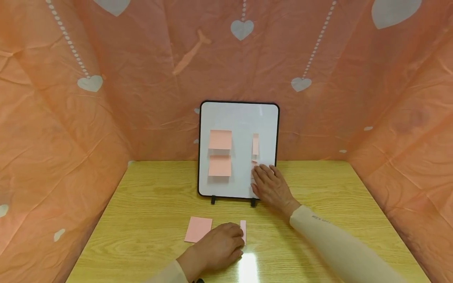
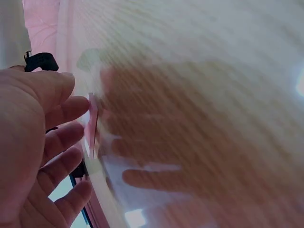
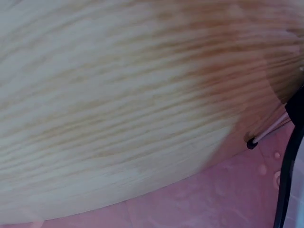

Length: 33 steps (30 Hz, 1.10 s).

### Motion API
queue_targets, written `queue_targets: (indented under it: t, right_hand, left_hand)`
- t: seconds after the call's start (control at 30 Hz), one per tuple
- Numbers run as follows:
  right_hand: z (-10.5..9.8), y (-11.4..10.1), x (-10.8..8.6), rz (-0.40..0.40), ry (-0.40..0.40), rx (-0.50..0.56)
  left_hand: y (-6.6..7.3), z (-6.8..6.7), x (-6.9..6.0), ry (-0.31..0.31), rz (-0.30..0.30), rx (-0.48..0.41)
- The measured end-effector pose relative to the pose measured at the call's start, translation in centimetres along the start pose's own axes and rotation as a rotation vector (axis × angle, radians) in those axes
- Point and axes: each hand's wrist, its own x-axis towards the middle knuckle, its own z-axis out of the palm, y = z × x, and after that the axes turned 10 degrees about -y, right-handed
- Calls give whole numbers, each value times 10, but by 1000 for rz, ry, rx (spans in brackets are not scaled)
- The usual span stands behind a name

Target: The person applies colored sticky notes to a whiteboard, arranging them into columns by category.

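Observation:
In the head view, the fingertips of my right hand (image 1: pixel 273 188) rest against the lower right part of a whiteboard (image 1: pixel 242 118). They partly cover a narrow pink sticky note (image 1: pixel 254 162); another narrow note (image 1: pixel 255 144) sticks above it. Down on the table, my left hand (image 1: pixel 223 243) lies beside a pad of narrow sticky notes (image 1: pixel 243 225), its fingertips at the pad. The left wrist view shows loosely bent fingers (image 2: pixel 66 140) against the edge of that pad, not wrapped round it. The right wrist view does not show my right hand.
Two square pink notes (image 1: pixel 220 140) stick one above the other on the board's left half. A square pink pad (image 1: pixel 199 228) lies on the wooden table (image 1: pixel 148 212) left of my left hand. Black stand feet (image 1: pixel 253 202) hold the board; orange cloth (image 1: pixel 159 118) surrounds the table.

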Motion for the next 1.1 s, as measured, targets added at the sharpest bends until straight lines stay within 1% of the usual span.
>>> queue_targets:
  t: [0.07, 0.1, 0.23, 0.3, 0.33, 0.4, 0.47, 0.53, 0.6, 0.63, 0.67, 0.73, 0.8, 0.87, 0.93, 1.0, 1.1]
  right_hand:
    - [0, -1, -1, 4, -2, -1]
    - [0, -1, -1, 5, -5, 0]
    - [-2, -2, -3, 7, -34, 1]
    - [-3, -2, -3, 6, -56, 3]
    - [-4, -2, -3, 5, -66, 5]
    - [-5, -3, -3, 2, -78, 6]
    - [-5, -3, -2, 2, -84, 6]
    - [-5, -2, -2, 3, -79, 3]
    - [-5, -1, -3, 5, -75, -1]
    - [-5, -1, -4, 5, -78, -8]
    - [-5, 0, -5, 5, -85, -16]
    - [-5, 0, -6, 4, -103, -27]
    - [-7, 0, -7, -1, -126, -39]
    - [-8, -1, -7, -4, -139, -54]
    - [-10, -1, -7, -7, -147, -59]
    - [-10, -1, -7, -9, -154, -64]
    - [-13, -1, -7, -7, -192, -58]
  left_hand:
    - [-1, -3, 3, -7, -7, -30]
    - [-3, -4, 5, -20, -15, -61]
    - [-6, -12, 12, -106, -54, -202]
    - [-9, -16, 15, -136, -66, -240]
    - [-10, -18, 17, -133, -69, -228]
    - [-13, -23, 22, -94, -77, -168]
    - [-18, -33, 29, -23, -102, -71]
    - [-24, -45, 38, 49, -144, 45]
    - [-32, -60, 49, 69, -195, 140]
    - [-36, -67, 54, 63, -216, 179]
    - [-41, -74, 59, 44, -234, 213]
    - [-51, -84, 69, -26, -262, 273]
    - [-60, -91, 78, -93, -274, 322]
    - [-67, -96, 84, -137, -277, 348]
    - [-72, -100, 88, -159, -275, 365]
    - [-77, -103, 92, -165, -272, 369]
    - [-83, -106, 99, -188, -265, 370]
